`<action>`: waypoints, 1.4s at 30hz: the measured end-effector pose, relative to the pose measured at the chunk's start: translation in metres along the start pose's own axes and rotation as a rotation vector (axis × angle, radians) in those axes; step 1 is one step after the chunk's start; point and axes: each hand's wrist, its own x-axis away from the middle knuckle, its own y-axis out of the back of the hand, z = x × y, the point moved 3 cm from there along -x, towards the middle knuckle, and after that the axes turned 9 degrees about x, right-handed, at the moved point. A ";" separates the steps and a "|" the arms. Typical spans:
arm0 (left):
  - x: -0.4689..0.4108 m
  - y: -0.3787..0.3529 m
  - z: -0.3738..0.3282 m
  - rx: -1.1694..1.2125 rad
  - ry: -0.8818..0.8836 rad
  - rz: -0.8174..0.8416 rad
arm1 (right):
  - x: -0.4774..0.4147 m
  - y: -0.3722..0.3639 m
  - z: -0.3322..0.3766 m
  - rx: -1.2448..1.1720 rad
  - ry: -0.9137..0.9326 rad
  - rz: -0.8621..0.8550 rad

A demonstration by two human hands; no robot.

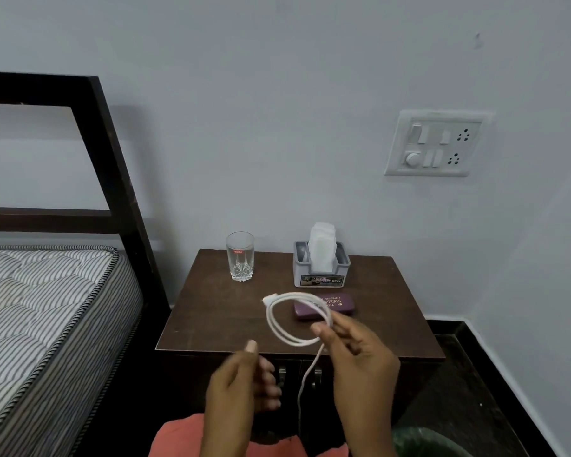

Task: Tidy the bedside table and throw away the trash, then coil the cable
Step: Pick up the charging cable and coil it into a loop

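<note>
A white cable (279, 328) forms one loop in the air above the front of the brown bedside table (211, 311). My right hand (356, 361) pinches the loop at its right side, and the loose tail hangs down from there past the cabinet doors. My left hand (244, 380) hovers to the left of the tail, fingers curled and thumb up, holding nothing that I can see. A purple spectacle case (340, 306) lies on the table behind the loop.
A drinking glass (240, 255) and a grey tissue holder (322, 267) stand at the back of the table. A striped mattress (47, 311) and dark bed frame are at the left. A green-lined bin (426, 443) sits at the bottom right. A switchboard (437, 143) is on the wall.
</note>
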 end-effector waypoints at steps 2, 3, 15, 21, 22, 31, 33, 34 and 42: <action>0.010 -0.012 0.009 -0.090 0.261 0.186 | -0.001 0.003 0.003 -0.080 -0.068 -0.042; 0.013 -0.018 0.015 -0.086 0.357 0.262 | -0.002 0.004 0.005 -0.130 -0.101 -0.047; 0.007 -0.008 -0.011 0.438 0.069 0.167 | 0.004 0.001 -0.006 -0.179 -0.402 0.319; 0.010 -0.006 -0.021 0.383 -0.030 0.172 | 0.004 -0.002 -0.016 -0.049 -0.378 0.403; 0.010 -0.005 -0.022 0.360 -0.047 0.162 | 0.005 -0.003 -0.018 -0.031 -0.373 0.416; 0.006 -0.001 -0.019 0.199 0.076 0.260 | 0.006 -0.008 -0.025 0.051 -0.239 0.378; 0.006 0.000 -0.016 0.200 0.185 0.334 | 0.005 -0.007 -0.025 0.095 -0.167 0.331; 0.006 0.002 -0.015 0.186 0.230 0.358 | 0.004 -0.006 -0.024 0.134 -0.109 0.315; 0.006 0.000 -0.012 0.101 0.211 0.371 | -0.003 -0.001 -0.029 0.333 0.097 0.245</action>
